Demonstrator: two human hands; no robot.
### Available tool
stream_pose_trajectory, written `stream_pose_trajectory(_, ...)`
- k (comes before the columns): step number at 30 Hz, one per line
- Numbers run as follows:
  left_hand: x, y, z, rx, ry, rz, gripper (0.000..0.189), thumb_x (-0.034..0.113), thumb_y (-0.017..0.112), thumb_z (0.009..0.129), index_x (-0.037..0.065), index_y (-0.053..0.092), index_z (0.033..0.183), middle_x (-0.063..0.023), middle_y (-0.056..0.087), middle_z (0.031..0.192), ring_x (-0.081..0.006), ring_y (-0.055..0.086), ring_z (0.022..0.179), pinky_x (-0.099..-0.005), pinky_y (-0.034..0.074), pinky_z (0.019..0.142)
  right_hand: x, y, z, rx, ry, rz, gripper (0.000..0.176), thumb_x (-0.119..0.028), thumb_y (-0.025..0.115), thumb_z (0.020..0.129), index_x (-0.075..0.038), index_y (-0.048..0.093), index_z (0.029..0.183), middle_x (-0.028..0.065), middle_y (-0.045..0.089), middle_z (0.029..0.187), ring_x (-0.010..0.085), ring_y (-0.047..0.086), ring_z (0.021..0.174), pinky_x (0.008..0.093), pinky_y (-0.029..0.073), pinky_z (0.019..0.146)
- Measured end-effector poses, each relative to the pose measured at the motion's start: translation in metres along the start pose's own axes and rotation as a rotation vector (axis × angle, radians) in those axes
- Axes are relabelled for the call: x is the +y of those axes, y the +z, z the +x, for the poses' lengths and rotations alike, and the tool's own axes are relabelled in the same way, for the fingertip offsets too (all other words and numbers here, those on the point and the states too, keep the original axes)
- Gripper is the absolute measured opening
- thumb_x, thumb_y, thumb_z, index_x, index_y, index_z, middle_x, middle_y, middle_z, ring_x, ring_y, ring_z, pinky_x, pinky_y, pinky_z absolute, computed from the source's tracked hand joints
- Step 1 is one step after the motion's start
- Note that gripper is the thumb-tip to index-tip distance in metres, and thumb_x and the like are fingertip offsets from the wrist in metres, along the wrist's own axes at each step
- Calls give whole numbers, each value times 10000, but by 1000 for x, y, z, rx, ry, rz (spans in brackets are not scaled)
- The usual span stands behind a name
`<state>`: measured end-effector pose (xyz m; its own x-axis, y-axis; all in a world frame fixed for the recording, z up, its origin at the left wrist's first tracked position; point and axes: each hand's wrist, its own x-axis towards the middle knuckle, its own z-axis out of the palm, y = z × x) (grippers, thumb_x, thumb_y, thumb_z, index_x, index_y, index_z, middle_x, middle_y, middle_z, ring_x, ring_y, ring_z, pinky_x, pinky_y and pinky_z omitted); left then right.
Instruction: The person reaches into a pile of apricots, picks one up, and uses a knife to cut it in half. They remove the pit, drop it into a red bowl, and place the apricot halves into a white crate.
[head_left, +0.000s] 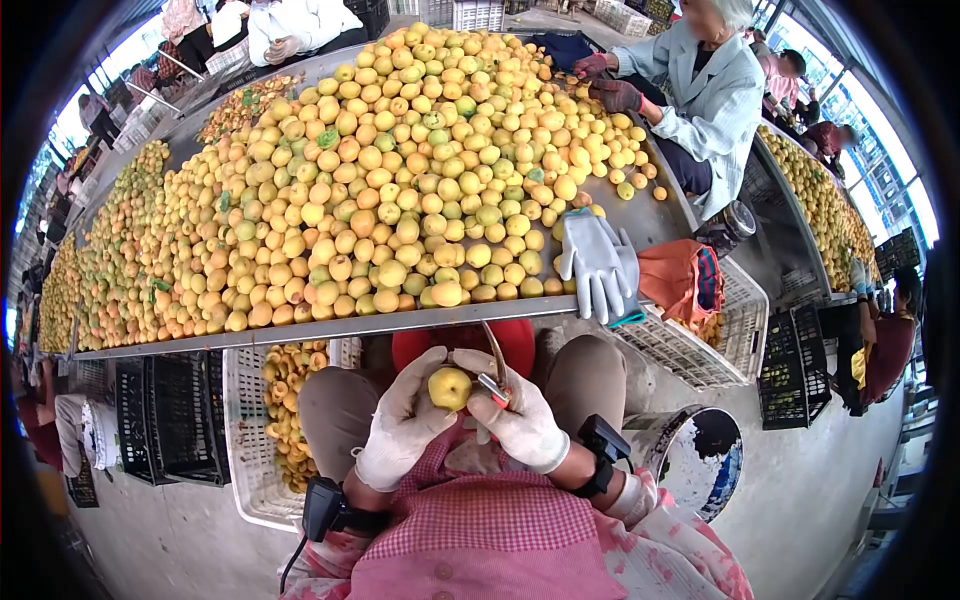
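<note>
Above my lap, my left hand (pixel 407 412), in a white glove, has its fingers wrapped round a yellow fruit (pixel 450 389). My right hand (pixel 518 415), gloved too, grips a knife with a red and silver handle (pixel 492 388); its curved blade (pixel 494 350) points up and away from me. The two hands are close together, with the fruit between them. Beyond them a large heap of yellow and orange fruits (pixel 390 180) lies on a metal table (pixel 330 333). A red container (pixel 465 343) stands below the table edge, partly hidden by my hands.
A white crate (pixel 245 440) of cut fruit stands at my left, another white crate (pixel 740 350) at right under an orange bag (pixel 675 275). Pale gloves (pixel 598 265) lie on the table edge. A stained bucket (pixel 705 450) is right. A co-worker (pixel 710 100) sits across the table.
</note>
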<state>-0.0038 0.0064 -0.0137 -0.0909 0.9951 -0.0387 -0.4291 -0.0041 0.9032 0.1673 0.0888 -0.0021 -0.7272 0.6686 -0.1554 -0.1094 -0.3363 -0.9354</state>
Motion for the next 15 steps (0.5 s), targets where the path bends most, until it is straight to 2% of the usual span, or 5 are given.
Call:
stream_pose_trajectory(3, -2, -5, 0, 38, -16, 27, 715, 192, 735, 871, -1, 355, 1445, -107, 527, 1336, -182, 523, 1216, -321, 410, 1049, 2, -1, 1, 36, -96, -15, 524, -212, 591, 977, 3, 414, 1421, 80, 592, 1168, 129, 609, 995, 266, 494, 867)
stream_pose_trajectory(5, 1, -1, 1, 50, -9, -4, 688, 165, 722, 877, 14, 363, 1444, -97, 537, 1326, -171, 539, 1183, -311, 431, 1020, 4, -5, -1, 68, -10, 19, 614, -392, 561, 989, -9, 389, 1438, -30, 507, 811, 26, 475, 637, 154, 389, 539)
stream_pose_trajectory(11, 0, -1, -2, 84, -54, -51, 660, 177, 684, 911, 52, 357, 1471, -45, 558, 1284, -110, 559, 1048, -240, 465, 852, 23, -10, -2, -36, -130, -219, 646, -383, 500, 1014, 34, 306, 1469, 61, 622, 960, 137, 615, 778, 254, 499, 727)
stream_pose_trajectory(13, -4, 0, -1, 83, -35, -158, 670, 206, 682, 919, 45, 349, 1478, -33, 563, 1268, -95, 556, 1009, -223, 456, 808, 27, -6, 2, 31, -422, -476, 642, -365, 460, 1023, 41, 271, 1483, 188, 620, 1216, 293, 660, 1025, 346, 494, 907)
stream_pose_trajectory(15, -7, 3, 0, 124, -21, -159, 709, 278, 690, 917, 25, 342, 1481, -16, 578, 1223, -79, 545, 965, -208, 431, 766, 18, -4, -5, 16, -407, -532, 644, -359, 445, 1022, 31, 248, 1495, 253, 527, 1363, 378, 593, 1185, 378, 470, 976)
